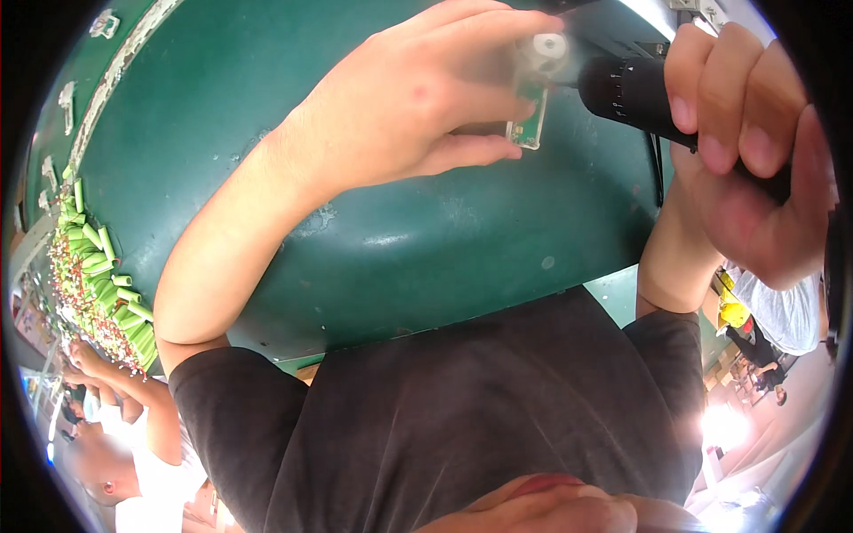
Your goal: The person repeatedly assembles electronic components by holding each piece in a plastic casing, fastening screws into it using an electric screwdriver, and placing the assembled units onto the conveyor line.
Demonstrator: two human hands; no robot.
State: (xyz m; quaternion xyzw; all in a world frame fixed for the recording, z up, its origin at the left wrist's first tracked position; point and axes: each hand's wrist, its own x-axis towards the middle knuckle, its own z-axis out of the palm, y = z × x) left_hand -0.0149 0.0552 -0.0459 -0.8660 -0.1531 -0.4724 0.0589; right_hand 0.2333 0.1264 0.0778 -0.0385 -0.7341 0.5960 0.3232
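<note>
Near the top centre, my left hand [400, 102] grips a small clear plastic case [528, 133] between thumb and fingers. Inside the case a green circuit board shows, with a white round part at its upper end. My right hand [755, 186] is wrapped round a black electric screwdriver [613, 93] with a marked ring near its nose. The nose points left at the case, close to the board. Blur hides the bit's tip, so I cannot tell whether it touches the case.
The green tabletop [400, 240] lies under both hands. At its left edge is a heap of bright green cylinders [102, 253] with thin red and white leads. Beyond it sits a person in a white shirt [142, 480]. A black cable [657, 169] hangs beside my right forearm.
</note>
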